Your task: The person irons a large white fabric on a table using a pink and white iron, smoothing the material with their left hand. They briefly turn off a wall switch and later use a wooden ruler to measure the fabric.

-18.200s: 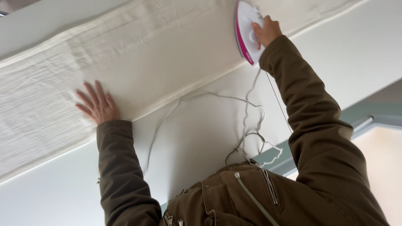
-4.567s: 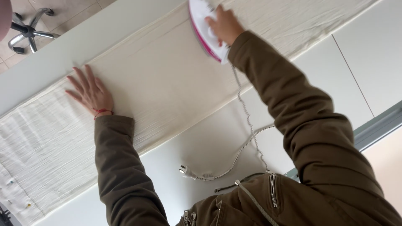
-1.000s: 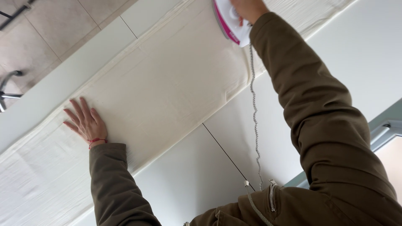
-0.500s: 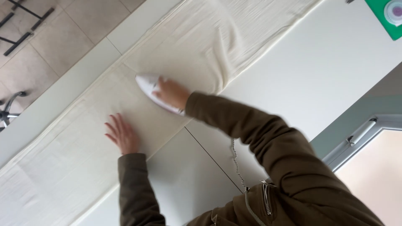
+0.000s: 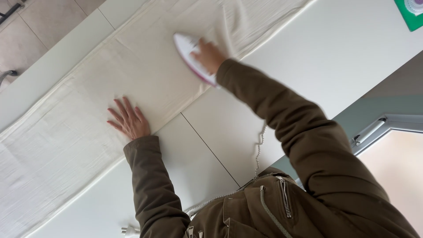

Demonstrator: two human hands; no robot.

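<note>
On cloth [image 5: 79,132]: left hand [image 5: 128,120] flat, right hand [image 5: 208,56] gripping iron [image 5: 190,53].

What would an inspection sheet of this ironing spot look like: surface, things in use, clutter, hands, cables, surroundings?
Surface: white table, made of panels with a seam between them; mostly bare beside the cloth.
Job's things: long cream cloth laid flat along the table, rumpled at the far end; white iron with pink trim resting on it.
Clutter: green-edged item at the table corner, cut off by the frame.
Hands: left hand pressed flat on the cloth, fingers spread; right hand gripping the iron.
Cables: braided cord runs under the right arm; its plug lies loose on the table.
Surroundings: tiled floor, window frame.
</note>
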